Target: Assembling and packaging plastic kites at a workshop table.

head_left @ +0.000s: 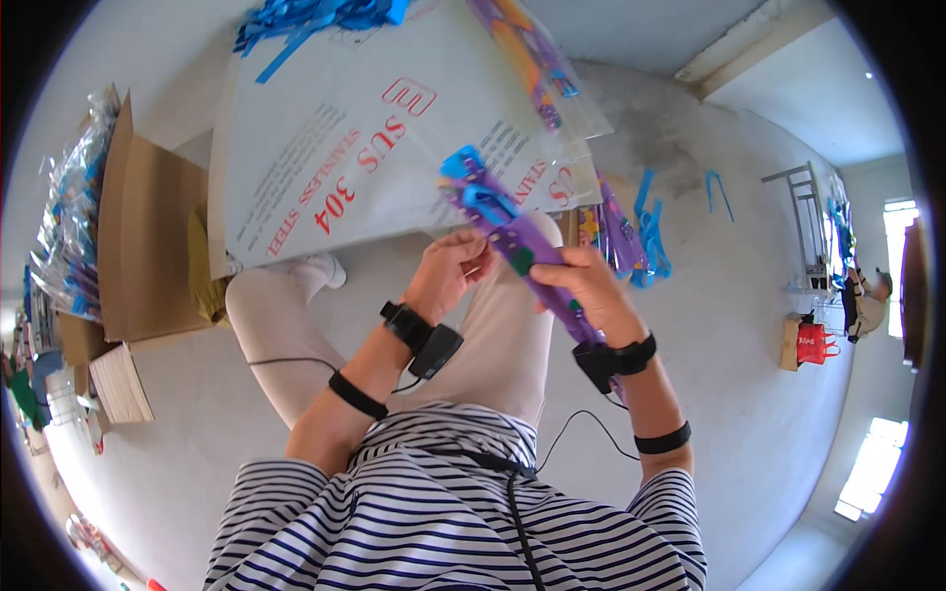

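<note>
A long, flat purple bundle (pixel 525 236) with a colourful pattern slants over my lap, looking like folded fabric or a printed sleeve. A looped blue strap (pixel 489 201) lies across its upper end. My right hand (pixel 588 289) is closed round the lower half, thumb on top. Beside the bundle's left edge is my left hand (pixel 455 264), its fingers curled and pinched together. Whatever those fingers hold, if anything, is too small to make out. The lower end of the bundle passes behind my right wrist.
Ahead stands a table with a white printed sheet (pixel 286 148), bearing blue straps (pixel 320 22) and purple patterned pieces (pixel 527 59). More blue straps (pixel 650 241) hang right of my knee. At left, a cardboard box (pixel 148 227) adjoins clear-wrapped packs (pixel 79 217). A person (pixel 869 305) is far right.
</note>
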`<state>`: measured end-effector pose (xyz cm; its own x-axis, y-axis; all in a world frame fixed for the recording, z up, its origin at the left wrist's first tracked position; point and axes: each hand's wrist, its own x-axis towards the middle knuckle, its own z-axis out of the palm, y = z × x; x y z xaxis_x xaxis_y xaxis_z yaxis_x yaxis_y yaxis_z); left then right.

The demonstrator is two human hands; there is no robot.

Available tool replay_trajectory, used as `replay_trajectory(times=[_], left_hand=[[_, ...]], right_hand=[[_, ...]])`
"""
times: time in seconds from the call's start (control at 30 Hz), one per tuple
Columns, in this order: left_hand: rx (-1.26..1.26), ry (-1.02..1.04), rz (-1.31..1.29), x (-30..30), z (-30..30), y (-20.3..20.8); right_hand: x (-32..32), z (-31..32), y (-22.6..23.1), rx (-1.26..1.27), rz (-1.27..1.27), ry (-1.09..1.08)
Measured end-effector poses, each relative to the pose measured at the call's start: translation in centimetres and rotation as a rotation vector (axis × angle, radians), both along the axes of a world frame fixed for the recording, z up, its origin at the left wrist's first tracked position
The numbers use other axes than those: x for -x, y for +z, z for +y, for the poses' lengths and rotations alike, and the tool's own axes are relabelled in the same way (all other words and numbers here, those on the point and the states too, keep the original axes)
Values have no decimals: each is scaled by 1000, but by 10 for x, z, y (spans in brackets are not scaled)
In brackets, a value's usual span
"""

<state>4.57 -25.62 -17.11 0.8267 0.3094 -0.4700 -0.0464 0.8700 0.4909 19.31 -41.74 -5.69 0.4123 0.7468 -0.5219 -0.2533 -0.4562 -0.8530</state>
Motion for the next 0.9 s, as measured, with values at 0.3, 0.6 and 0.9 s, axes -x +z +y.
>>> replay_trajectory(times=[0.3, 0.6, 0.9], left_hand=[[297, 146, -50, 14, 7, 2], [138, -132, -147, 10, 31, 56], [-66, -83, -168, 33, 48, 57]], right_hand=[[14, 9, 27, -177, -611, 246], [21, 37, 36, -489, -1273, 597], [25, 60, 40, -628, -1305, 553]])
